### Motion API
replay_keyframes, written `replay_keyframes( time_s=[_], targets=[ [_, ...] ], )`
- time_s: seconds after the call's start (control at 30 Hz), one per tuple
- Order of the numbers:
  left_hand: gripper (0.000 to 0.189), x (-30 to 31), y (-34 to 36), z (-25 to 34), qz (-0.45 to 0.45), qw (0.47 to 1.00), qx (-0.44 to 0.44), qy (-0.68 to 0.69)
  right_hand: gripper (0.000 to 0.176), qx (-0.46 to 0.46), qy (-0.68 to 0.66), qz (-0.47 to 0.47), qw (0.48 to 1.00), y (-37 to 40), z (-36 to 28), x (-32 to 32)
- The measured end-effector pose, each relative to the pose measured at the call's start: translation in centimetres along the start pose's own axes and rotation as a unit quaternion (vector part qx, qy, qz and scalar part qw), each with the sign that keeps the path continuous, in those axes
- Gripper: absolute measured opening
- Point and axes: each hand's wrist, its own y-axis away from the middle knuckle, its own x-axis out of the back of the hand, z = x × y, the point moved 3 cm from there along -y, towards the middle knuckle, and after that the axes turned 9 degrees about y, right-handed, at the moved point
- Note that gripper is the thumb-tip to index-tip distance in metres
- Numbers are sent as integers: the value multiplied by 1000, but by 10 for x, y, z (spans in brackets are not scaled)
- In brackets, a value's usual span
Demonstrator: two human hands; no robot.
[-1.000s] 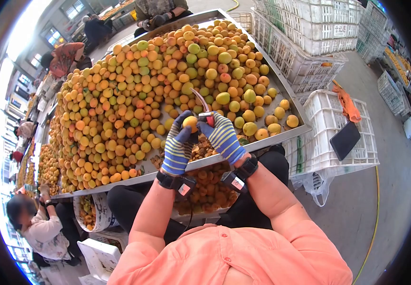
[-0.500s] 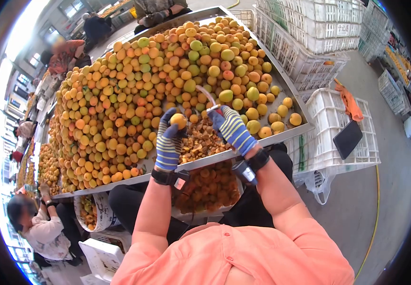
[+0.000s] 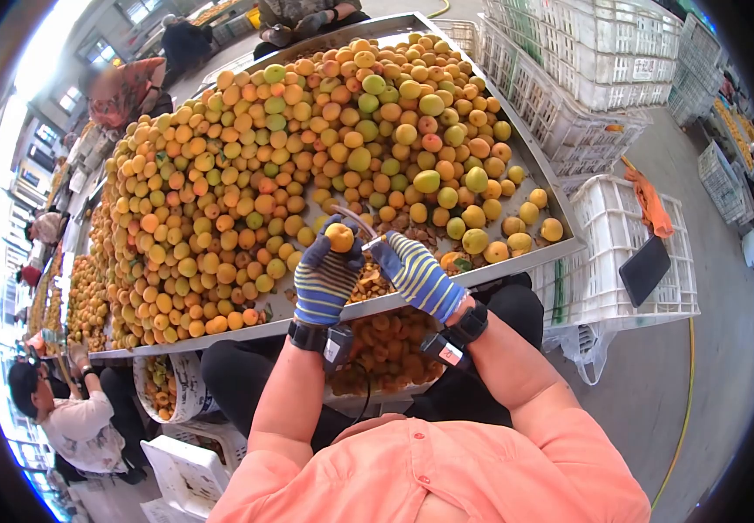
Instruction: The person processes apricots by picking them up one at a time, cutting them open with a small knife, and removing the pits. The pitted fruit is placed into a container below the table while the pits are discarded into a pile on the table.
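Striped work gloves cover both of my hands over the near edge of the metal tray (image 3: pixel 516 261). My left hand (image 3: pixel 323 277) is closed around an apricot (image 3: pixel 339 237), which shows at the fingertips. In my right hand (image 3: pixel 412 272) is a curved knife (image 3: pixel 357 219), its slim blade slanting up and left just beyond the apricot. The two hands are close together. Beneath them lie pitted apricot pieces (image 3: pixel 368 286), partly hidden by the gloves. A big heap of whole apricots (image 3: pixel 211 192) fills the tray to the left and ahead.
White plastic crates (image 3: pixel 603 61) are stacked at the right, and another crate (image 3: pixel 581 227) bears an orange glove (image 3: pixel 649 200) and a dark tablet (image 3: pixel 644 268). A white bucket (image 3: pixel 187 383) of apricots stands below left. Other people sit at the left and far side.
My right hand has come left and down toward my left hand, bringing the knife blade from upright and apart to beside the held apricot. The view has shifted slightly.
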Motion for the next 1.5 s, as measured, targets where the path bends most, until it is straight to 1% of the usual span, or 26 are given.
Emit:
replay_keyframes(
  time_s=[0.07,0.13,0.23,0.37,0.47,0.57,0.6,0.7,0.73,0.77,0.8,0.83,0.87,0.93,1.0,1.03,1.07,1.13,1.2,1.23,1.3,1.33,1.37,1.4,1.43,1.5],
  targets=[
    [34,4,-1,-1,18,1000,12,20,34,9,41,-11,999,3,5,-8],
    [33,1,-2,-5,8,1000,-5,13,37,9,109,-24,994,7,5,-12],
    [32,-6,-1,-8,13,1000,-25,-5,40,-12,101,-12,995,8,-1,-12],
    [29,-3,-3,-7,36,999,-35,0,34,-6,139,-24,990,10,-2,-15],
    [35,-2,-3,-5,18,998,-34,-55,31,-7,190,-19,982,13,-12,-14],
    [44,-2,-6,1,-11,978,-91,-186,31,-33,223,-46,973,13,-9,-15],
    [52,3,-10,7,-7,958,-100,-270,33,-53,207,-55,975,13,-9,-13],
    [52,-16,-5,7,-12,953,-103,-285,31,-61,194,-77,976,7,-15,-7],
    [50,-12,-7,4,-18,971,-98,-220,29,-50,196,-67,977,6,-16,-8],
    [48,-7,-10,1,21,998,-26,-58,31,-48,200,-61,977,5,-15,-9],
    [46,-4,-9,-3,23,999,10,-25,33,-47,203,-56,976,6,-13,-12],
    [45,-19,-4,-10,25,999,45,9,34,-45,208,-53,976,6,-13,-13],
    [44,-23,-4,-13,25,999,29,-19,34,-57,238,-71,967,7,-14,-13],
    [43,-27,-2,-18,27,997,-5,-70,33,-50,232,-55,970,6,-15,-12],
    [45,-23,-4,-17,-12,995,-18,-98,31,-26,220,-32,975,7,-12,-11],
    [46,-22,-7,-15,-33,993,-23,-114,31,-24,205,-42,978,6,-12,-8],
    [45,-20,-10,-14,-47,990,-12,-131,32,-25,188,-53,980,5,-11,-4],
    [41,-24,-7,-14,-29,990,-1,-139,34,-41,164,-70,983,5,-11,-1],
    [38,-34,-6,-15,-23,989,-11,-146,30,-42,167,-49,984,6,-13,-1],
    [39,-33,-7,-15,-37,989,-9,-140,28,-41,169,-38,984,6,-14,-1],
    [40,-28,-9,-14,-64,990,-6,-128,31,-33,160,-39,986,7,-16,1],
    [39,-27,-8,-12,-38,989,-5,-141,32,-27,166,-40,985,8,-15,1],
    [37,-25,-10,-9,-44,983,-17,-180,33,-22,172,-42,984,8,-14,1],
    [36,-20,-12,-5,-48,975,-29,-217,38,0,183,-37,982,8,-11,1],
    [34,-21,-11,-3,-50,966,-39,-252,38,-1,186,-40,982,9,-11,2],
    [34,-22,-8,3,-31,939,-22,-342,38,-4,191,-47,980,10,-11,4]
  ],
)
